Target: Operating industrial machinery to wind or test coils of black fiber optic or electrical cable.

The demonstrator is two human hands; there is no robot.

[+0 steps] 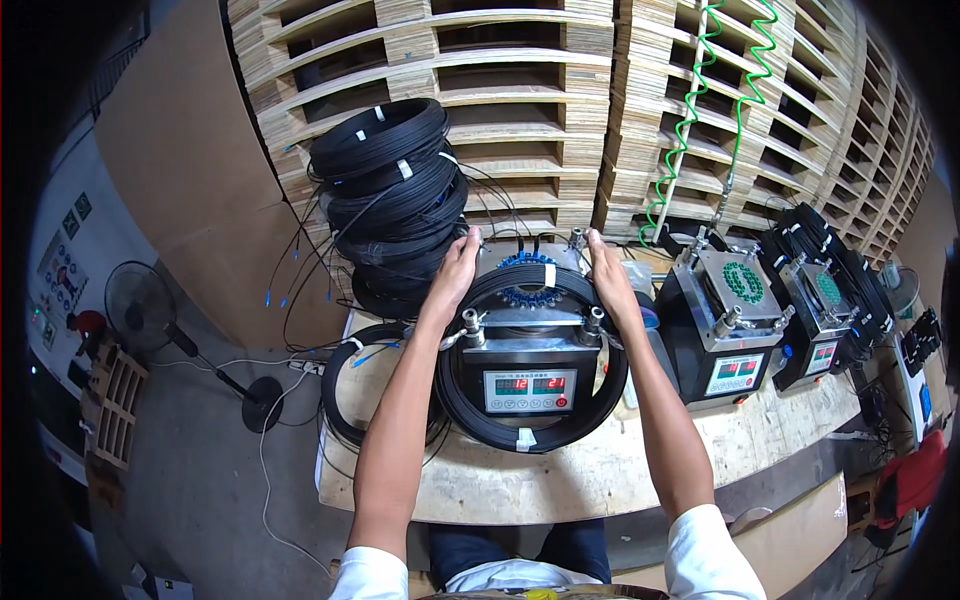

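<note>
Head view: two bare hands reach forward over a wooden workbench (580,490), one on each side of a black-bodied machine (530,358). Left hand (457,270) at the far left corner of its metal top, thumb up beside a corner post; right hand (613,280) at the far right corner, thumb likewise near a post (577,238). Digits other than the thumbs mostly turned away and hidden; cannot tell whether they are spread, pressed together or pinching anything. Contact with the metal also unclear.

Machine sits near the middle of the bench, front panel (530,391) facing the wearer, red digits lit. Black cable coil (490,433) between the forearms: upper part crosses the machine's top, lower part hangs in front, ringing the panel. White ties at its top and bottom. Blue connectors (528,258) sit in a round pattern on the top, partly behind the coil.

Left of machine: a loose coil (332,395) flat on the bench; behind it, a leaning stack of black coils (400,210). Right: two similar machines (712,345) with green round pieces on top. Behind everything, stacked wooden pallets (500,110). Standing fan (140,305) on the floor, far left.
</note>
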